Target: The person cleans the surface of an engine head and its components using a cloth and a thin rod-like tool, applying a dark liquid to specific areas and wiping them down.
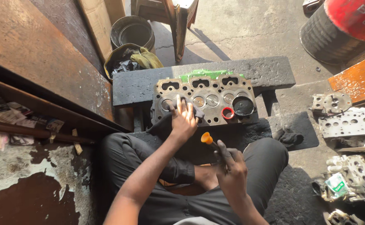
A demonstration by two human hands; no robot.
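Note:
A grimy metal cylinder head (209, 98) with round valve seats lies flat on a dark slab (265, 71) in front of my crossed legs. My left hand (183, 118) presses a dark rag (165, 123) onto the head's left end. Over my lap, my right hand (231, 166) grips a dark stick tool with an orange suction cup (207, 138) at its tip, pointing up-left. A small red-rimmed tin (227, 113) and its black lid (243, 106) rest on the head's right part.
More cylinder heads and engine parts (349, 121) lie at the right. A black glove or rag (288, 136) sits near my right knee. A metal bucket (132, 31), a rag-filled pan (132, 62), a stool and a tyre with a red drum (340, 29) stand behind.

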